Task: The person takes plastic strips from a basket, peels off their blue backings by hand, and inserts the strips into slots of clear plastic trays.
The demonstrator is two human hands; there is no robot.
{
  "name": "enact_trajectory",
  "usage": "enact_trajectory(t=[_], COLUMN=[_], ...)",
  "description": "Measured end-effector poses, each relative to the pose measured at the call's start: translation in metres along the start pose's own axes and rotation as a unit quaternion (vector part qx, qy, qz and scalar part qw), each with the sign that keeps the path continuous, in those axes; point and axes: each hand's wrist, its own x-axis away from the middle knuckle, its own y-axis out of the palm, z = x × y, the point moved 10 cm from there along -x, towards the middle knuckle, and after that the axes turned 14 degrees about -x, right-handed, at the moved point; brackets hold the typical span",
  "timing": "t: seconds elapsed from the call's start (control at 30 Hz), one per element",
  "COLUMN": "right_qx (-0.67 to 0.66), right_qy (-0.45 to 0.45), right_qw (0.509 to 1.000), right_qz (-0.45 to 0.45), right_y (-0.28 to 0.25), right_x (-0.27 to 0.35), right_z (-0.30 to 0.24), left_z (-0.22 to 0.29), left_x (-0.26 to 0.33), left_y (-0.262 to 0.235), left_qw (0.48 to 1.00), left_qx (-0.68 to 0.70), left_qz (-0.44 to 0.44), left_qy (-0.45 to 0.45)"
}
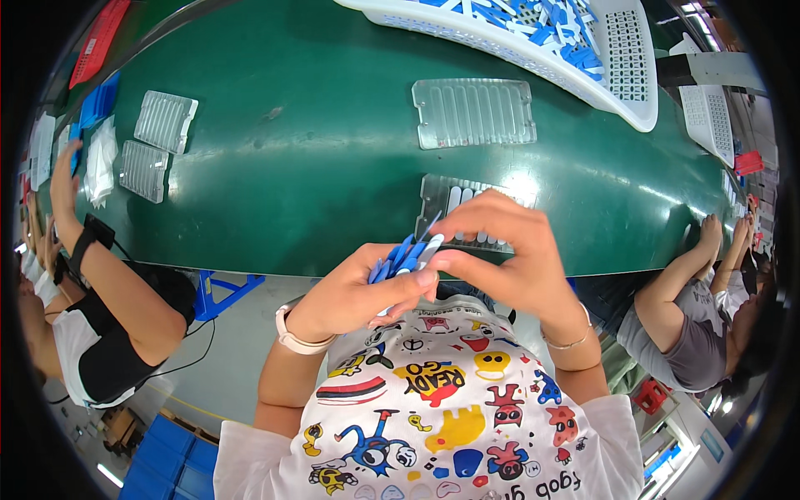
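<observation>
Holding a loose bunch of blue and white sticks (406, 254) above the table edge (333, 268), the closed left hand (358, 296) could drop some while the right hand (508, 258) pinches one near the clear tray (454, 204).

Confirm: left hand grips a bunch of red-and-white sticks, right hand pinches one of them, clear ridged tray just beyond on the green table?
Not quite. In the head view the sticks held in the left hand are blue and white, not red. The right hand pinches one, and the clear ridged tray lies just beyond on the green table.
</observation>
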Motion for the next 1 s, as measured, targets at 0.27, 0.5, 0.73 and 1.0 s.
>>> enact_trajectory(t=[0.27,0.5,0.73,1.0], right_qx=[0.007,0.210,0.232,0.117], right_qy=[-0.262,-0.406,-0.417,-0.375], right_qw=[0.965,0.889,0.878,0.917], right_qz=[-0.012,-0.026,-0.048,-0.072], right_y=[-0.011,-0.004,0.009,0.016], right_x=[0.026,0.057,0.062,0.050], right_z=[-0.039,-0.066,-0.059,-0.056], left_z=[0.013,0.016,0.015,0.013], left_x=[0.000,0.001,-0.001,0.002], left_y=[0.002,-0.006,-0.010,-0.017], left_qw=[0.998,0.997,0.989,0.988], left_qx=[-0.049,-0.037,0.045,-0.022], left_qz=[-0.018,0.034,0.123,0.135], left_qy=[0.034,0.058,0.071,0.076])
